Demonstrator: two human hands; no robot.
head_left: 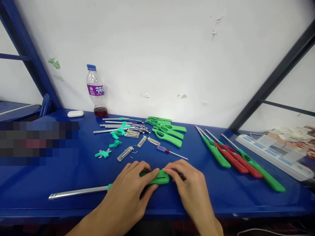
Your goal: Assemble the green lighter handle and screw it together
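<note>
A green stick lighter with a long metal tube lies across the front of the table, its tube pointing left. My left hand is closed around its handle, which hides most of the grip. At the handle's right end my right hand pinches with thumb and forefinger; any small part between those fingertips is hidden. Beyond my hands is a screwdriver with a clear purple-and-red handle. Several clear fuel tanks lie near it, with tiny metal bits beside them.
Green handle shells, metal tubes with wires and teal triggers lie at the back. To the right are green and red lighters and a white power strip. A bottle and white case stand near the wall.
</note>
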